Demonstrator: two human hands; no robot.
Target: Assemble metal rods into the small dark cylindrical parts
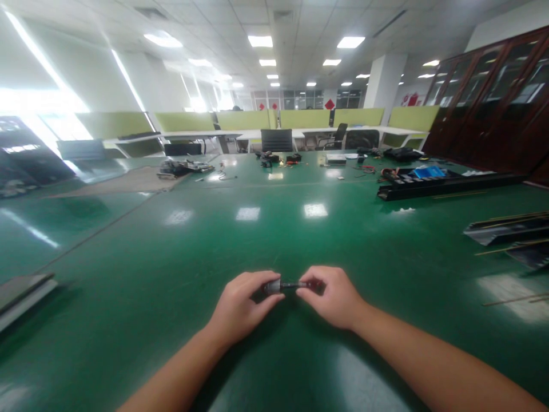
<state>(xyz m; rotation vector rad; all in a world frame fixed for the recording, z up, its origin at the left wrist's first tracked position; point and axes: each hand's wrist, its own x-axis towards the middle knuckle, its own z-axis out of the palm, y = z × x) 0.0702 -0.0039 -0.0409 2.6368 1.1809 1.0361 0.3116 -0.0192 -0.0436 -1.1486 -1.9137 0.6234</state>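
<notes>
In front of me, just over the green tabletop [184, 320], my two hands meet at a small slim object. My left hand [240, 306] pinches its grey cylindrical end [273, 286] between thumb and fingers. From there a thin dark shaft [290, 285] runs level to my right hand [337, 294], whose thumb and forefinger close on a dark reddish, handle-like end. The whole looks like a small screwdriver, but the fingers cover much of both ends. Whether the grey end and the shaft are one piece, I cannot tell.
Black metal channels [450, 186] with a blue item [429, 172] lie at the right rear. More channels [510, 228] and thin rods are at the right edge. A flat panel [26, 294] lies at left. Tools and cables [274, 159] sit along the far edge.
</notes>
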